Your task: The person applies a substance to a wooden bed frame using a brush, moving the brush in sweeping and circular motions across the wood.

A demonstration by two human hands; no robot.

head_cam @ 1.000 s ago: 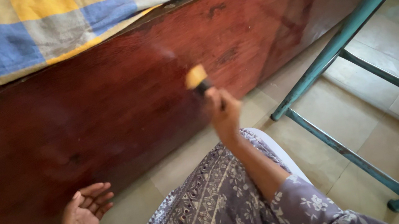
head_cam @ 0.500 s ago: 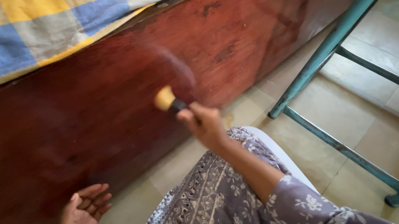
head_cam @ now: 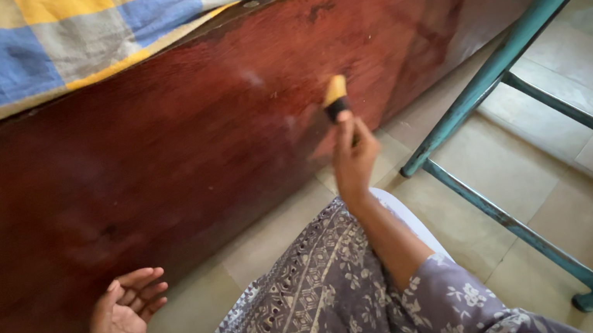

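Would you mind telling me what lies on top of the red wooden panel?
A checked cloth in blue, yellow and grey lies over the panel, its edge hanging just past the top. Whatever is beneath the cloth is covered and cannot be seen.

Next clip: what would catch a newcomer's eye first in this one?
The broad red-brown wooden panel fills most of the view, and the right hand holds a small brush with pale bristles up against it. Above, a blue, yellow and grey checked cloth hangs over the panel's top edge. The left hand rests open, palm up, low at the left, and a teal metal frame stands on the tiled floor at right.
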